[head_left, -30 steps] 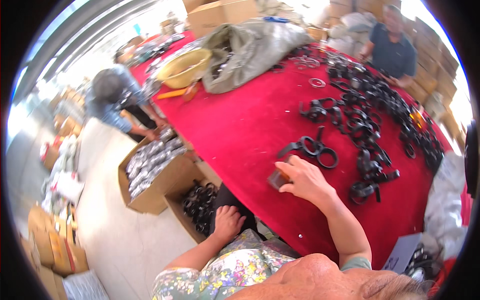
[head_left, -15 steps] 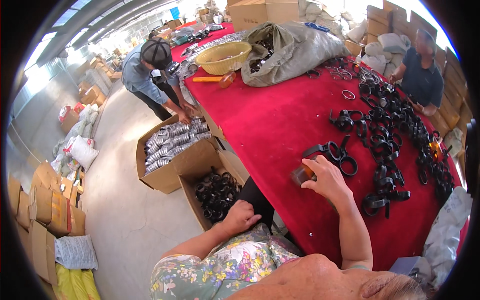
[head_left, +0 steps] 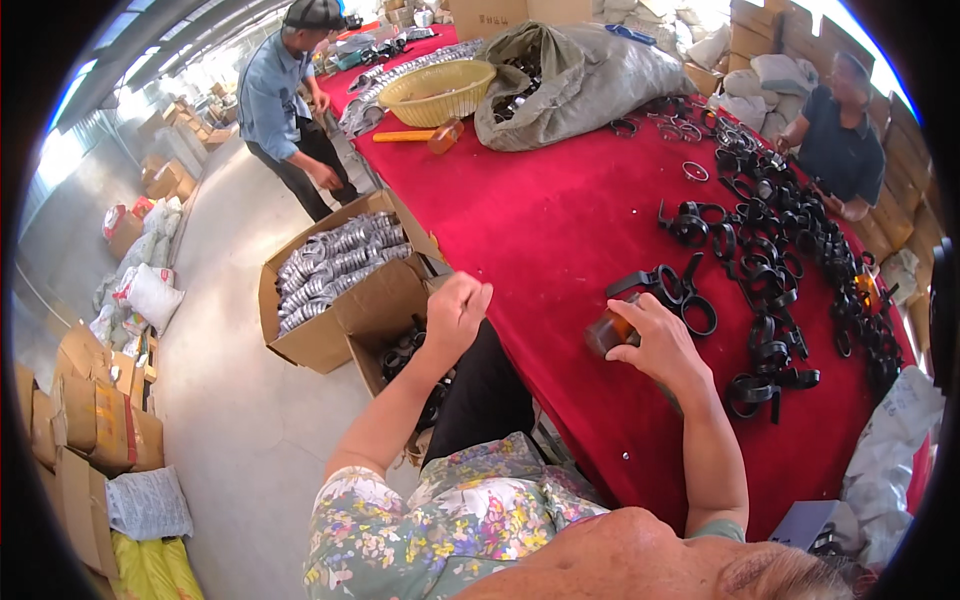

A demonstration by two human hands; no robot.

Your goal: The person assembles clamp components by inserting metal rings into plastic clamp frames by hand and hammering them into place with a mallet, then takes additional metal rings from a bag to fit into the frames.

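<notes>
My right hand [head_left: 655,340] rests over the table, closed round a mallet with an amber-brown head [head_left: 608,333]; its handle is mostly hidden under my hand and forearm. Just beyond those fingers lie a few black ring-shaped clamps [head_left: 697,317]. Many more black clamps [head_left: 770,260] lie in a long heap to the right. My left hand [head_left: 458,312] is raised at the table's left edge with its fingers curled in, and nothing shows in it. Below it, partly covered by my forearm, an open carton [head_left: 385,310] contains black clamps [head_left: 402,355].
The red-covered table [head_left: 560,230] bears a grey sack [head_left: 610,90], a yellow basket [head_left: 440,92] and an orange-handled mallet [head_left: 415,136]. Left of it stands a carton of silver rings [head_left: 335,265]. One co-worker [head_left: 285,110] stands beyond that carton; another [head_left: 845,140] is across the table.
My left hand has risen from my lap to the table's edge. My right hand stays on the mallet. The co-worker at the left has straightened up, hands out of the silver-ring carton.
</notes>
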